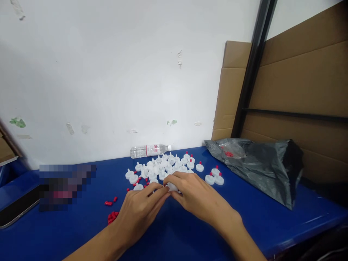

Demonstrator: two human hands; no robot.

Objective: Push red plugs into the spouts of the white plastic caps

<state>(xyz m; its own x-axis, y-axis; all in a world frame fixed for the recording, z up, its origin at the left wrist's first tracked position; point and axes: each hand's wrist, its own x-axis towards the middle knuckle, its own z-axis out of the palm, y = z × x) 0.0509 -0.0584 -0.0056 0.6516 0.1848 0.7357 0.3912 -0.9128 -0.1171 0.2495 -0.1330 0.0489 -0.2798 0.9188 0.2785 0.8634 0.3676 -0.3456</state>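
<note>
It looked like a small assembly or packing workshop. A blue worktop (244, 217) stood against a scuffed white wall (108, 72), strewn with many identical white plastic caps (163, 166) and loose red plugs (111, 216). Flattened cardboard sheets (299, 79) leaned at the right behind a black metal frame (252, 69), and a grey plastic bag (261, 163) of parts lay beside them.

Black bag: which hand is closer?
Right. The right hand, on a white cap, sits toward the black bag; the left hand is beyond it, by the red pieces.
</note>
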